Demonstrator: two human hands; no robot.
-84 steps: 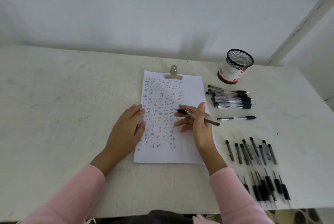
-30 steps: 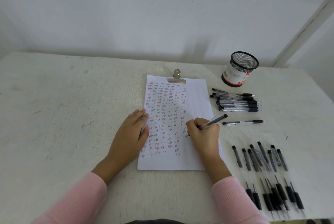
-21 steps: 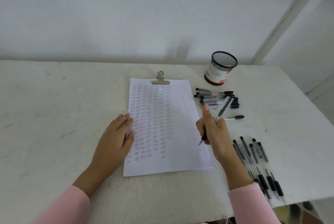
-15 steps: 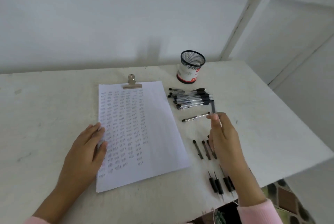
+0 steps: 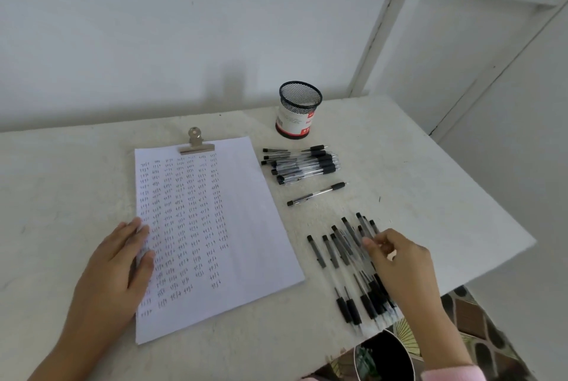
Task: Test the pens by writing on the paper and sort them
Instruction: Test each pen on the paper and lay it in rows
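2 hands | left hand (image 5: pixel 113 270) flat on paper (image 5: pixel 236 220) | right hand (image 5: pixel 402 263) over near pens (image 5: pixel 330 250), grip unclear

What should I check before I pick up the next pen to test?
1. Left hand flat on the paper, steadying it: ok.
2. Clip grips the paper's top edge: ok.
3. Blank space free along the paper's right side: ok.
4. Right hand free of a pen: cannot tell; its fingers curl over the near pens.
5. Far pile, single pen and near pens lie apart: ok.
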